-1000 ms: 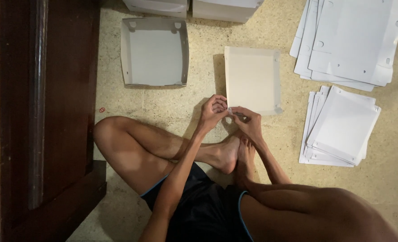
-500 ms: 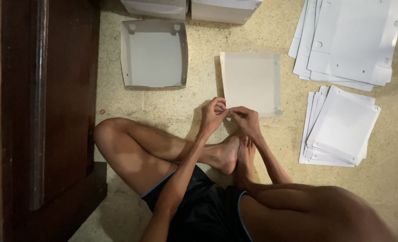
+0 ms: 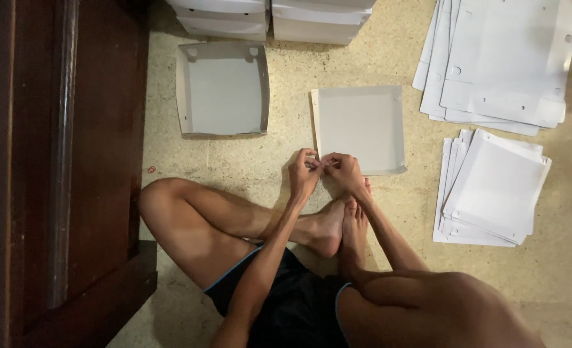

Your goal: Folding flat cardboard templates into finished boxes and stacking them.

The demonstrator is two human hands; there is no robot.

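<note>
Just below the flat white cardboard tray (image 3: 361,129), left hand (image 3: 303,173) and right hand (image 3: 344,171) pinch one tiny pale thing (image 3: 323,165) between fingertips.

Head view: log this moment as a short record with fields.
left hand: fingertips pinched on something too small to tell
right hand: fingertips meeting the left's
nearest thing: flat white cardboard box panel on the speckled floor
to its left: folded white cardboard tray
to its right: two stacks of flat white cardboard blanks
far left: dark wooden furniture

Flat white box panel (image 3: 362,129), floor-laid.
</note>
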